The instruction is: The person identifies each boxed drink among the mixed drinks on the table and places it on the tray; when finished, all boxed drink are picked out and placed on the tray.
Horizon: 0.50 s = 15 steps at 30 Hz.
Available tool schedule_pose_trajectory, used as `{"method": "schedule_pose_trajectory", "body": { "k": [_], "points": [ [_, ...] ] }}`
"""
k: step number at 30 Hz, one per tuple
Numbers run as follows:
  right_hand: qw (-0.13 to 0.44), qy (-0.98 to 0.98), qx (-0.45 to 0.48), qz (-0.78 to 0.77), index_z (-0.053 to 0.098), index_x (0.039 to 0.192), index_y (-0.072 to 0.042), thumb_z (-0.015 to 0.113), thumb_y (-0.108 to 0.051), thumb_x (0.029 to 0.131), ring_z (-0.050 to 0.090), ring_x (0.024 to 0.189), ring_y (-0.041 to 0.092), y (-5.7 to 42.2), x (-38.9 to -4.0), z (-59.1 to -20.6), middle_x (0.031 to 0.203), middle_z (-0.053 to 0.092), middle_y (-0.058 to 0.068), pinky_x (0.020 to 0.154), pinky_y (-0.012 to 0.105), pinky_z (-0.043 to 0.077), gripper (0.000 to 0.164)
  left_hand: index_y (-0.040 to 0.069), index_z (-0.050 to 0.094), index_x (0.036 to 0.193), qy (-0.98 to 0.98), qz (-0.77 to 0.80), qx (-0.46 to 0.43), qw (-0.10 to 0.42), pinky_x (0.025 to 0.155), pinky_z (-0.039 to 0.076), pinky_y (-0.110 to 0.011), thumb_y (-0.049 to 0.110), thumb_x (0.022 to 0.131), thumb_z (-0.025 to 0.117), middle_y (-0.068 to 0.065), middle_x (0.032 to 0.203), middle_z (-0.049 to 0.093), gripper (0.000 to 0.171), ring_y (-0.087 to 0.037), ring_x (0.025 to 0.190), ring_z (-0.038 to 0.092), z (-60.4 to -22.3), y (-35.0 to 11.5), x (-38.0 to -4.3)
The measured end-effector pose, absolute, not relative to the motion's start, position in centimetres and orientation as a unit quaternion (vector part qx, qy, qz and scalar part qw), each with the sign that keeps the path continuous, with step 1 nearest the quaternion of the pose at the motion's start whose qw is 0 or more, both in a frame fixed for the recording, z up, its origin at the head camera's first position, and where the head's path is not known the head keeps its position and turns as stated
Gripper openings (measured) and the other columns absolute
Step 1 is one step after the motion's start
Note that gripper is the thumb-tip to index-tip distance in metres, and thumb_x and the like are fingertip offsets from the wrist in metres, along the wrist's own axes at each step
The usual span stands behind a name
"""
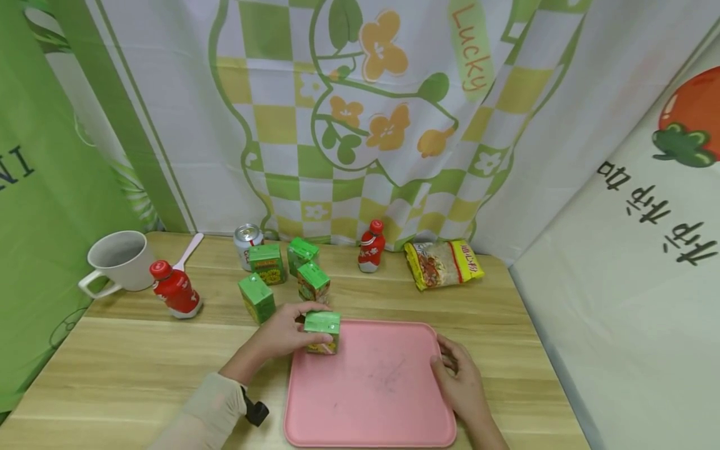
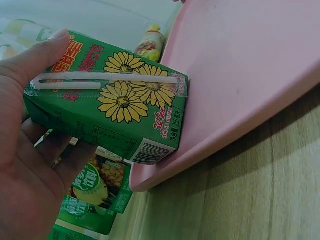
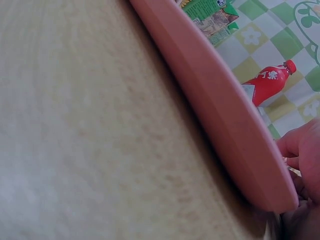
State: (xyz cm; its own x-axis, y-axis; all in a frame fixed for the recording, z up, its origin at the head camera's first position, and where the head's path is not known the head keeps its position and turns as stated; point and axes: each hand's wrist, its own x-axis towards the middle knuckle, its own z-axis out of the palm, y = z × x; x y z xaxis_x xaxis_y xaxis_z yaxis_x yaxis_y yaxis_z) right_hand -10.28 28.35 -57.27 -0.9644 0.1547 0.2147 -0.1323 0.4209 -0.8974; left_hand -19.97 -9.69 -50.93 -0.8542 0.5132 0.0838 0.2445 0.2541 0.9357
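Between the thumb and fingers of my left hand (image 1: pixel 279 332) is a green drink carton (image 1: pixel 323 323), at the far left corner of a pink tray (image 1: pixel 371 400). In the left wrist view the carton (image 2: pixel 135 100) shows yellow flowers and a white straw taped to its side, with its bottom end at the tray's surface. My right hand (image 1: pixel 465 382) grips the tray's right edge, the thumb over the rim. Several more green cartons stand just beyond the left hand, among them a carton (image 1: pixel 314 282) and another carton (image 1: pixel 257 298).
A red bottle (image 1: pixel 177 290), a grey mug (image 1: pixel 120 259) and a pink spoon (image 1: pixel 190 251) are at the left. Along the back stand a silver can (image 1: pixel 246 240), a second red bottle (image 1: pixel 371 247) and a yellow food packet (image 1: pixel 443 264). A patterned curtain (image 1: pixel 360 125) hangs behind the table.
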Motion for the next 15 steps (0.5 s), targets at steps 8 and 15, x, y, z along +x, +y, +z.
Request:
{"method": "schedule_pose_trajectory", "body": {
  "k": [8, 15],
  "points": [
    [0.138, -0.831, 0.004, 0.539, 0.059, 0.138, 0.001, 0.07, 0.002, 0.094, 0.066, 0.108, 0.031, 28.3, -10.17, -56.94, 0.125, 0.061, 0.017, 0.09, 0.019, 0.05, 0.045, 0.015, 0.069, 0.127, 0.774, 0.571, 0.24, 0.13, 0.073, 0.057, -0.034, 0.031, 0.082, 0.088, -0.003, 0.105, 0.07, 0.051, -0.021, 0.089, 0.066, -51.13, -9.75, -20.14],
    [0.134, -0.834, 0.0, 0.535, 0.058, 0.138, 0.001, 0.07, 0.002, 0.094, 0.066, 0.107, 0.031, 28.33, -10.15, -56.93, 0.125, 0.061, 0.018, 0.089, 0.018, 0.05, 0.046, 0.016, 0.067, 0.13, 0.774, 0.569, 0.266, 0.079, 0.087, 0.054, -0.045, 0.03, 0.087, 0.083, -0.005, 0.124, 0.067, 0.048, -0.021, 0.107, 0.063, -50.91, -10.01, -20.06]
  ]
}}
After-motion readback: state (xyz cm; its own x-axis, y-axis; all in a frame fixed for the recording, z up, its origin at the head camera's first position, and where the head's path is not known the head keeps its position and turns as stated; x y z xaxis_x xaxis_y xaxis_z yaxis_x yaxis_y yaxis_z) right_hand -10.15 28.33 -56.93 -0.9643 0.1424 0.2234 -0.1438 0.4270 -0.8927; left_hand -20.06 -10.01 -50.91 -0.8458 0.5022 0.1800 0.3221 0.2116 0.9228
